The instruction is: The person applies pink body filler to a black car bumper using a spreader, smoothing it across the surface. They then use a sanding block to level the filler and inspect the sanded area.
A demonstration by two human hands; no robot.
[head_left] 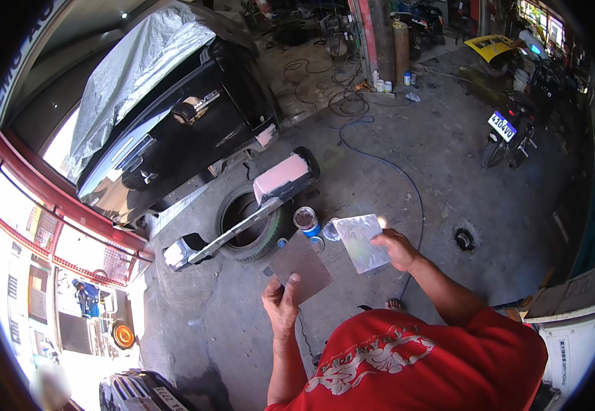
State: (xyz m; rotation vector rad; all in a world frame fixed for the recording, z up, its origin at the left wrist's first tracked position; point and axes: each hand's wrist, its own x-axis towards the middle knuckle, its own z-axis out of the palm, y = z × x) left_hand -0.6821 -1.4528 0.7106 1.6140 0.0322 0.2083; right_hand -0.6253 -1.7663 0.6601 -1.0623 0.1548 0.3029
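My left hand (282,301) grips a thin, square, brown-grey sheet (302,267) by its lower edge, thumb on top. My right hand (397,248) is closed on the right edge of a flat, pale square board (362,243) with greenish-grey smears. The sheet and the board are held apart, side by side, in front of me. Just beyond them on the floor stands an uncovered can (305,218) with a blue side and brownish material at its top. Small round lids or containers (317,244) lie near it, partly hidden by the sheet.
A bumper (280,181) with pink patches rests across a tire (223,222). Behind it stands a black vehicle (188,137) under a silver cover (143,61). A blue hose (407,175) runs over the floor. To the right are a motorcycle (510,130) and a yellow panel (489,46).
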